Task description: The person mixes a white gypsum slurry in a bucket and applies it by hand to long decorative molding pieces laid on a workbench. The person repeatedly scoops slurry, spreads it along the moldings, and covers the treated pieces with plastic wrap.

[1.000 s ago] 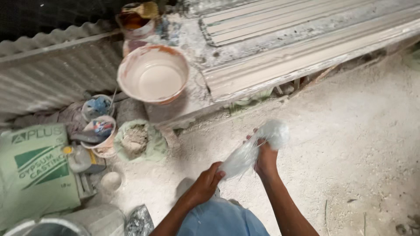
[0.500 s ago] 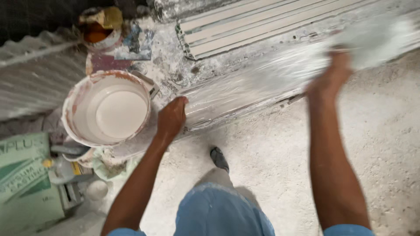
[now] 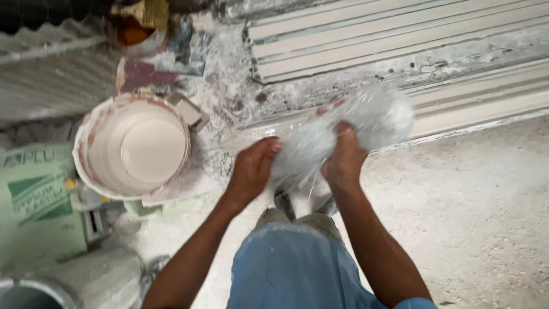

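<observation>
My left hand (image 3: 253, 169) and my right hand (image 3: 343, 158) both grip a wad of white glass-fibre strands (image 3: 337, 134), held in front of me above long white moulded strips (image 3: 400, 40). The left hand pinches the wad's lower left end. On the right, the hand closes around its middle, and the fluffy end spreads up and to the right. A wide bucket (image 3: 91, 171) of pale wet plaster stands just left of my left hand. My blue trousers (image 3: 291, 269) and one foot (image 3: 284, 204) show below the hands.
A green and white bag (image 3: 34, 200) lies at the left edge. A small tin (image 3: 134, 28) with an orange inside sits at the top left beside a corrugated metal sheet (image 3: 51, 74). Dusty white floor (image 3: 474, 217) spreads to the right. A round container rim (image 3: 34, 289) is at bottom left.
My hands were spread wide apart half a second ago, the right one stretched far right with the fibre. Now they have come together on the bunched wad in front of me.
</observation>
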